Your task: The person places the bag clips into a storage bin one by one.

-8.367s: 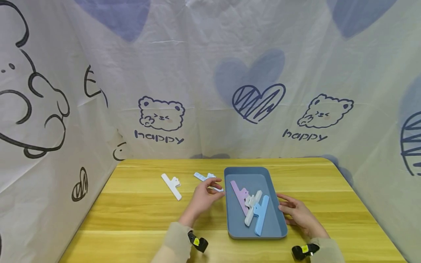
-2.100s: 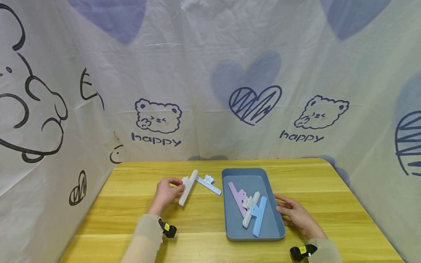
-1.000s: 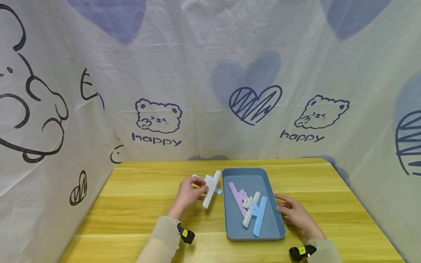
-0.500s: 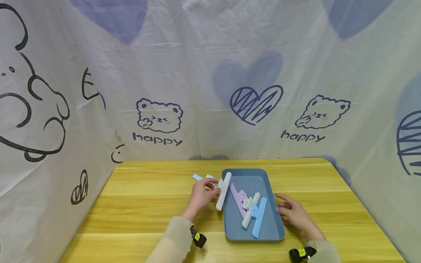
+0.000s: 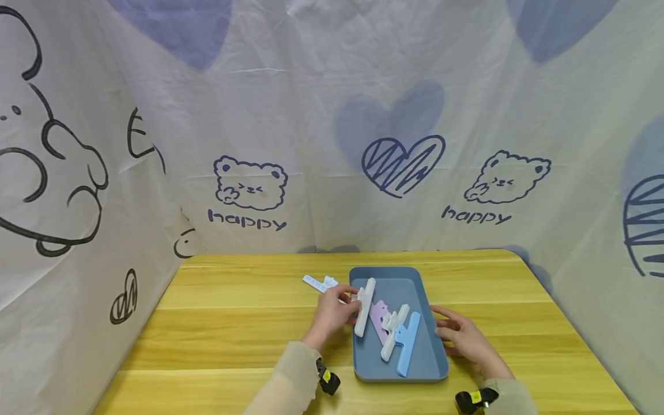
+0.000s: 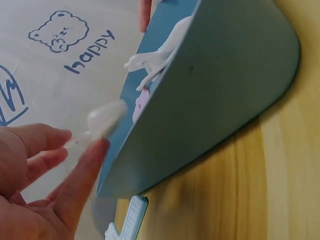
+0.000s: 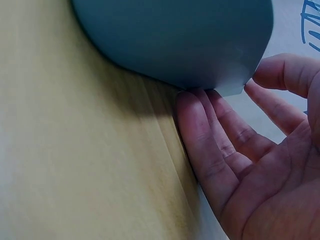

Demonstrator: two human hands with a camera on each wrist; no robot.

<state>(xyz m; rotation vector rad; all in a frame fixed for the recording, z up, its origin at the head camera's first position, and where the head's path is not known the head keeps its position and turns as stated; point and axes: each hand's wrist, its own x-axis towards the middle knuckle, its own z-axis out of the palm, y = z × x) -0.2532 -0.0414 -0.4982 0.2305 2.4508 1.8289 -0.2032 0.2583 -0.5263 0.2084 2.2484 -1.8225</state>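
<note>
Between thumb and fingers, my left hand (image 5: 332,314) pinches a white bag clip (image 5: 366,305) above the left part of the blue-grey tray (image 5: 370,366). In the left wrist view the held clip (image 6: 107,117) appears blurred beside the tray's rim. A purple bag clip (image 5: 377,323), another white bag clip (image 5: 389,347) and a blue bag clip (image 5: 408,349) lie together in the tray; the held clip partly covers the purple one. My right hand (image 5: 467,340) touches the tray's right side with its fingertips, fingers loosely extended.
A light blue bag clip (image 5: 315,283) with ruler-like marks lies on the wooden table (image 5: 218,346), left of the tray, partly behind my left hand. A printed cloth (image 5: 316,127) hangs behind and at both sides of the table.
The white clip, on the table at the left 8.4 s ago, has been picked up by my left hand and carried right over the tray. My right hand stays at the tray's side.
</note>
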